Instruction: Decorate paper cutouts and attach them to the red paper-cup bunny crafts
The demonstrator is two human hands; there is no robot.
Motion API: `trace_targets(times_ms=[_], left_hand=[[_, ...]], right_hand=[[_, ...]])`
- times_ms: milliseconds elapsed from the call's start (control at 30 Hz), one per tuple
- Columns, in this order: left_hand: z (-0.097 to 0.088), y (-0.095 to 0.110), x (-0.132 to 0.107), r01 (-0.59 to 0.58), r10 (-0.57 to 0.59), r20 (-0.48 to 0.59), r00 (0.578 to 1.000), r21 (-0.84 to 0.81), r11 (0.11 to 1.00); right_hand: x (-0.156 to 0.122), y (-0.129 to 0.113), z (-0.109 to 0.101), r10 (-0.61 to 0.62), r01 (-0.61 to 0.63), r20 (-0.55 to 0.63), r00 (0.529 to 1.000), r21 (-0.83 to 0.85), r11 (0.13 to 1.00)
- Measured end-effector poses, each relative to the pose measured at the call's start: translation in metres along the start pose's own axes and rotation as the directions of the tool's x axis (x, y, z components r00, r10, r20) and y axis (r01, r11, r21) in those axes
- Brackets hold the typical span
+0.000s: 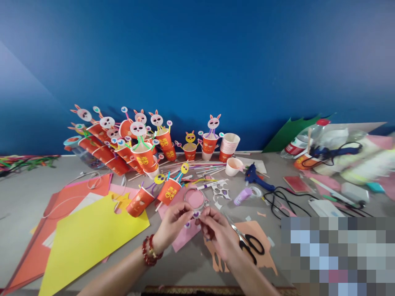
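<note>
While L hand, R hand pinch paper bit, scissors lie close.

Yellow 囍 sign on red paper cups

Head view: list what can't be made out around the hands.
All in the head view:
- Small piece pinched between left hand and right hand: too small, and the fingertips cover it.
- Table, lower right: blurred blocks hide it.
- Forearms: cut off by the bottom edge.
</note>
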State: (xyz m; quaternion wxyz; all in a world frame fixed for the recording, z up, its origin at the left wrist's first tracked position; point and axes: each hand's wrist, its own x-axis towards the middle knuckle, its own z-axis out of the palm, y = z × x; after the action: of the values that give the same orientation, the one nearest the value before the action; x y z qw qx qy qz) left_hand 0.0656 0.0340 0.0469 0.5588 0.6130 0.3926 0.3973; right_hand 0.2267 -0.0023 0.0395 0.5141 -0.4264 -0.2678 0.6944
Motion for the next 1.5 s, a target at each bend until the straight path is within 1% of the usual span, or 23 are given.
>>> trace_targets(times_ms=[67, 200, 267, 467, 533, 600, 633, 667, 700, 733, 767, 833, 933, 1000, 1033, 1100, 1200, 1267, 1300, 1333, 1400, 1467, 1500], left_hand=[[0.0, 0.0, 0.001, -0.007, 0.008, -0.004, 1.0, 0.012, 1.0], [-0.001, 0.002, 0.003, -0.024, 0.025, -0.028, 0.999, 0.057, 0.998], [0.0, 0.003, 0.003, -0.027, 0.031, -0.037, 0.999, 0.088, 0.996], [0.002, 0.002, -0.001, -0.045, 0.052, -0.032, 0.998, 0.196, 0.98], [-0.001, 0.003, -0.002, -0.06, 0.067, -0.026, 0.997, 0.229, 0.972], [-0.011, 0.004, 0.0, -0.11, 0.126, -0.03, 0.992, 0.309, 0.945], [-0.018, 0.005, 0.002, -0.157, 0.188, -0.04, 0.981, 0.396, 0.905], [-0.026, 0.006, 0.006, -0.202, 0.268, -0.062, 0.962, 0.5, 0.842], [-0.034, 0.006, 0.01, -0.22, 0.351, -0.103, 0.931, 0.608, 0.763], [-0.043, 0.006, 0.015, -0.197, 0.418, -0.144, 0.897, 0.715, 0.67], [-0.051, 0.005, 0.02, -0.152, 0.454, -0.162, 0.876, 0.801, 0.579], [-0.065, 0.004, 0.031, -0.064, 0.434, -0.142, 0.89, 0.902, 0.426], [-0.073, 0.002, 0.043, 0.083, 0.275, -0.162, 0.948, 0.956, 0.281], [-0.072, 0.001, 0.047, 0.141, 0.177, -0.182, 0.967, 0.965, 0.22], [-0.071, 0.001, 0.048, 0.152, 0.153, -0.185, 0.971, 0.968, 0.202], [-0.068, 0.0, 0.049, 0.146, 0.147, -0.175, 0.974, 0.972, 0.187], [-0.067, 0.0, 0.047, 0.107, 0.178, -0.147, 0.973, 0.97, 0.216], [-0.068, 0.0, 0.043, 0.072, 0.224, -0.138, 0.965, 0.957, 0.281], [-0.068, 0.0, 0.04, 0.051, 0.252, -0.143, 0.957, 0.94, 0.337], [-0.068, 0.001, 0.036, 0.03, 0.274, -0.154, 0.949, 0.911, 0.41], [-0.064, 0.003, 0.028, -0.006, 0.278, -0.204, 0.939, 0.797, 0.604], [-0.056, 0.007, 0.017, -0.022, 0.203, -0.241, 0.949, 0.591, 0.806], [-0.05, 0.009, 0.012, -0.033, 0.155, -0.234, 0.96, 0.455, 0.89]], right_hand=[[-0.002, -0.001, -0.002, -0.012, 0.013, 0.012, 1.0, -0.041, 0.999], [-0.003, -0.006, -0.006, -0.094, 0.098, 0.028, 0.995, -0.195, 0.976], [-0.003, -0.008, -0.006, -0.122, 0.127, 0.037, 0.992, -0.242, 0.962], [0.003, -0.008, -0.005, -0.139, 0.15, 0.059, 0.989, -0.305, 0.941], [0.005, -0.007, -0.006, -0.135, 0.143, 0.047, 0.99, -0.306, 0.941], [0.006, -0.007, -0.008, -0.133, 0.131, 0.014, 0.991, -0.287, 0.949], [0.007, -0.006, -0.009, -0.133, 0.126, -0.006, 0.991, -0.276, 0.953], [0.007, -0.006, -0.011, -0.137, 0.126, -0.024, 0.99, -0.268, 0.955], [0.008, -0.006, -0.012, -0.143, 0.129, -0.035, 0.989, -0.264, 0.956], [0.008, -0.005, -0.014, -0.151, 0.136, -0.037, 0.988, -0.262, 0.956], [0.009, -0.005, -0.014, -0.158, 0.144, -0.032, 0.987, -0.26, 0.955], [0.01, -0.004, -0.015, -0.166, 0.157, -0.015, 0.986, -0.261, 0.952], [0.01, -0.003, -0.014, -0.149, 0.145, 0.007, 0.989, -0.259, 0.955], [0.01, -0.004, -0.014, -0.136, 0.136, 0.018, 0.99, -0.253, 0.958], [0.01, -0.004, -0.014, -0.136, 0.136, 0.02, 0.991, -0.25, 0.958], [0.01, -0.004, -0.015, -0.141, 0.139, 0.011, 0.99, -0.252, 0.958], [0.011, -0.004, -0.018, -0.144, 0.138, -0.01, 0.989, -0.244, 0.96], [0.012, -0.002, -0.02, -0.14, 0.133, -0.012, 0.99, -0.231, 0.964], [0.012, -0.002, -0.02, -0.14, 0.134, -0.012, 0.99, -0.224, 0.965], [0.012, -0.002, -0.021, -0.143, 0.137, -0.012, 0.99, -0.216, 0.967], [0.011, -0.004, -0.02, -0.158, 0.152, -0.018, 0.987, -0.187, 0.97], [0.008, -0.009, -0.018, -0.178, 0.171, -0.037, 0.983, -0.149, 0.974], [0.006, -0.013, -0.017, -0.188, 0.181, -0.047, 0.981, -0.133, 0.974]])
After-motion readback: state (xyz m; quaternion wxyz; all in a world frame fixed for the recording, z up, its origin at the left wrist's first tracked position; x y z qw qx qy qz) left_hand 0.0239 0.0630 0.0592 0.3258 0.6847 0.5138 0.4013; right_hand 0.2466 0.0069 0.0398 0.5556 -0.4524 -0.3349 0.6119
